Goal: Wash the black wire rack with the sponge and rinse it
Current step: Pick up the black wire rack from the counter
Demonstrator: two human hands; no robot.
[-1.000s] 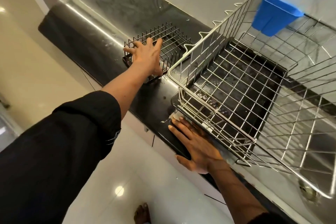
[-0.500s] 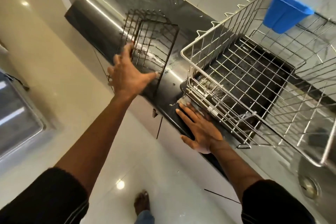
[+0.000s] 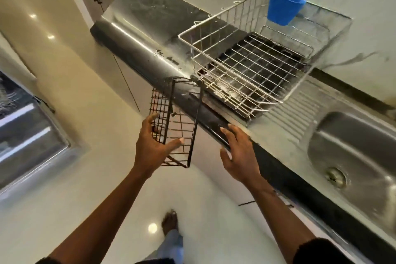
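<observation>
The worktop (image 3: 137,34) ran long and dark across my view, wet and streaked, with the steel sink (image 3: 351,156) set into its right end and a ribbed draining board beside the bowl. On the worktop, hard against the wall, stood the big silver dish basket (image 3: 252,58), a blue cup (image 3: 284,7) hooked on its far rim. The basket held nothing else that I could make out.

The black wire rack (image 3: 175,122) was off the worktop altogether, in the air in front of its edge and over the floor, tipped up on end so its grid faced me. My left hand (image 3: 153,148) carried it, thumb on the near side and the other fingers hooked through the wires on the far side, a firm hold as far as I could judge. My right hand (image 3: 240,154) was just beside the rack but apart from it, palm turned towards it, fingers spread wide and holding nothing.

I judged this the fetching step: the rack was in hand and on its way, with no washing begun. No sponge showed anywhere in view, and I could see no tap. The next move called for swinging the rack right, clear of the basket's corner, down into the sink bowl, then finding the sponge with the free hand.
</observation>
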